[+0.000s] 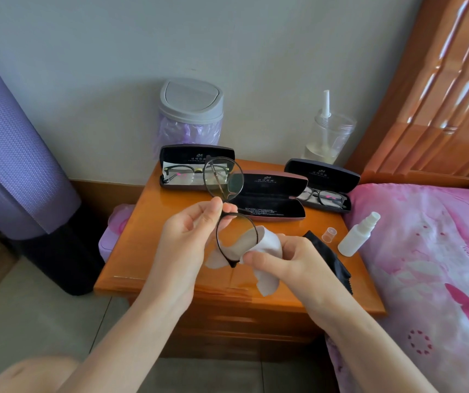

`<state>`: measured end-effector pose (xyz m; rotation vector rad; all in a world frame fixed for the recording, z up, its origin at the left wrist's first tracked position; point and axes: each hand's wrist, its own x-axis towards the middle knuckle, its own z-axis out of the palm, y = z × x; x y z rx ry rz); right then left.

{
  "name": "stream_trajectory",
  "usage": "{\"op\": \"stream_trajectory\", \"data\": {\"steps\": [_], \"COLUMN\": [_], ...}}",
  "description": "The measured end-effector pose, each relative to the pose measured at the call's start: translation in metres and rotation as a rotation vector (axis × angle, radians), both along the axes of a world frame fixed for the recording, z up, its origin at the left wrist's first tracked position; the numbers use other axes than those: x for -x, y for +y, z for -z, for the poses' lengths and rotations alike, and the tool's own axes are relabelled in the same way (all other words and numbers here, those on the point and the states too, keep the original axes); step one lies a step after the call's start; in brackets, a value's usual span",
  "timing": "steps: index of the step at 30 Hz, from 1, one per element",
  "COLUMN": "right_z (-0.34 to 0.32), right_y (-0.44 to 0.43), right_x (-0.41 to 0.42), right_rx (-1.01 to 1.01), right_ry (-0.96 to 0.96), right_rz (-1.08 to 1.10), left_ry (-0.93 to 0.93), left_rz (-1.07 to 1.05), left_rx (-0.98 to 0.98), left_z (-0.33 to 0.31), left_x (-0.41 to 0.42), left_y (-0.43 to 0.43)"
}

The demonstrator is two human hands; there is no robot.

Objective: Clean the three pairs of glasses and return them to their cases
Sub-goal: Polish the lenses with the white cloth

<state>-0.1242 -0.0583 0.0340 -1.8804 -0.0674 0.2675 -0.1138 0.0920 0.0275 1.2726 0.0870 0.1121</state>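
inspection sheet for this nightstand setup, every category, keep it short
Surface: glossy wooden nightstand.
Job's things: left case and right case open, glasses inside each; middle case open, empty; held glasses; white cloth; black cloth; spray bottle uncapped, cap beside it.
Clutter: lidded bin and straw cup behind the cases.
Hands: left hand pinches held glasses at the bridge; right hand presses white cloth on the lower lens.
Cables: nothing seen.
Surroundings: pink bedding right, purple roll left.
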Motion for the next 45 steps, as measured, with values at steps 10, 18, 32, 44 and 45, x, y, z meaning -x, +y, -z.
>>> {"op": "stream_trajectory", "data": {"steps": [10, 18, 32, 44, 45], "right_z": [-0.003, -0.001, 0.001, -0.003, -0.003], "right_y": [-0.002, 0.017, 0.025, 0.015, 0.017], "right_x": [-0.010, -0.012, -0.003, -0.002, -0.004], "right_rx": [-0.067, -0.234, -0.202, -0.093, -0.128], "right_ry": [-0.092, -0.047, 0.041, 0.018, 0.017], "right_rz": [0.097, 0.181, 0.024, 0.000, 0.015], "left_ry": [-0.028, -0.030, -0.001, -0.017, -0.022], "left_rz": [-0.006, -0.016, -0.039, 0.006, 0.008], "left_rx": [0.000, -0.030, -0.054, -0.031, -0.046], "left_z": [0.002, 0.006, 0.005, 0.004, 0.004], "left_x": [-0.001, 0.001, 0.002, 0.002, 0.002], "left_y": [0.000, -0.003, -0.001, -0.003, -0.004]}}
